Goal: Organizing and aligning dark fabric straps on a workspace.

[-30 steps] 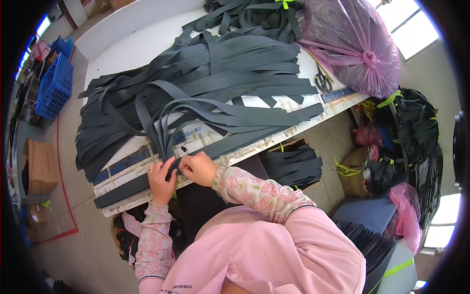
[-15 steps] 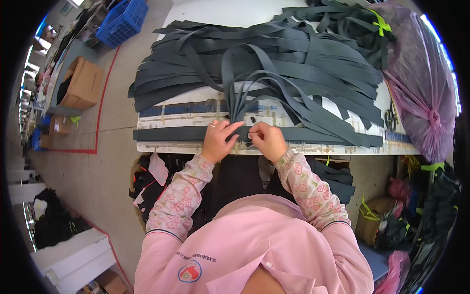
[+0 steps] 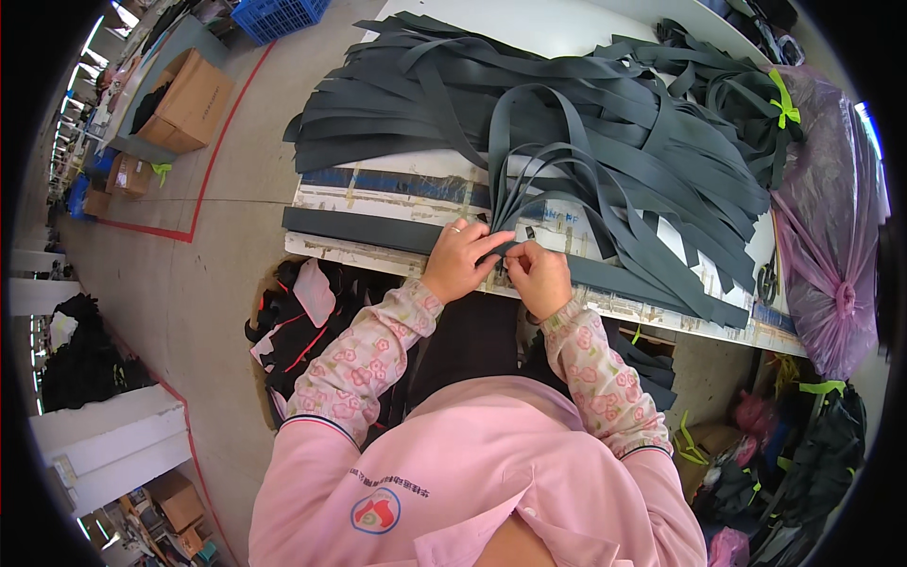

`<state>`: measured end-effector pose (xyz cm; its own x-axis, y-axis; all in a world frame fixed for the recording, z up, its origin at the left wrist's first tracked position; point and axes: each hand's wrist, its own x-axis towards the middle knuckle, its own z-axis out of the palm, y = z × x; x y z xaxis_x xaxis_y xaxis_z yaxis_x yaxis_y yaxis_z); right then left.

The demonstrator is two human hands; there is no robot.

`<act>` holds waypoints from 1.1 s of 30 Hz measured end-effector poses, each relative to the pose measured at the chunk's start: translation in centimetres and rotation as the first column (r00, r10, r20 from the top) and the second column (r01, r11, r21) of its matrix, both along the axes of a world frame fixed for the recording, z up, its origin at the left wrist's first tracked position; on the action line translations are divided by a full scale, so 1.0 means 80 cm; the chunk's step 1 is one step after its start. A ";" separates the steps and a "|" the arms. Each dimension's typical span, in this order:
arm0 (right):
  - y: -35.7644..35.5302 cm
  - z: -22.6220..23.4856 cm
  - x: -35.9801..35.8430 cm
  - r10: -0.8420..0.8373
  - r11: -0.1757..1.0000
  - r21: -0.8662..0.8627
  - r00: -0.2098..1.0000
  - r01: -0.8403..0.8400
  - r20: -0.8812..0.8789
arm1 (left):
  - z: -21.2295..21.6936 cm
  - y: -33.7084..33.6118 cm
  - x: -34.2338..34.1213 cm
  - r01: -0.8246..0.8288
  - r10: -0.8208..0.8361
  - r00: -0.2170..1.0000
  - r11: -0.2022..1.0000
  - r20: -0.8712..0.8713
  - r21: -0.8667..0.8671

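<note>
— What are the hands doing?
— The left hand (image 3: 463, 260) and the right hand (image 3: 539, 277) meet at the near edge of the counter (image 3: 397, 194). Both pinch the gathered ends of the dark grey straps (image 3: 529, 203), left fingers pointing right, right fingers curled on the same bunch.
— Where do the straps go?
— They fan up and away from the hands into a big heap of strips (image 3: 586, 113) spread over the counter.
— Anything near?
— A purple plastic bag (image 3: 831, 246), knotted, sits at the right end, with scissors (image 3: 767, 281) just beside it. Cardboard boxes (image 3: 194, 99) stand on the floor to the left, well apart.
</note>
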<state>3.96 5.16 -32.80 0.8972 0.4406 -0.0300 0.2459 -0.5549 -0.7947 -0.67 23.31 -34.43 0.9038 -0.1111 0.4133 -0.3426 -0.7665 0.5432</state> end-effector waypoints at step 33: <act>-0.227 0.027 0.038 -0.182 0.983 0.033 0.983 0.182 -0.013 | -0.004 -0.005 0.006 0.017 -0.020 1.000 0.995 0.024 0.103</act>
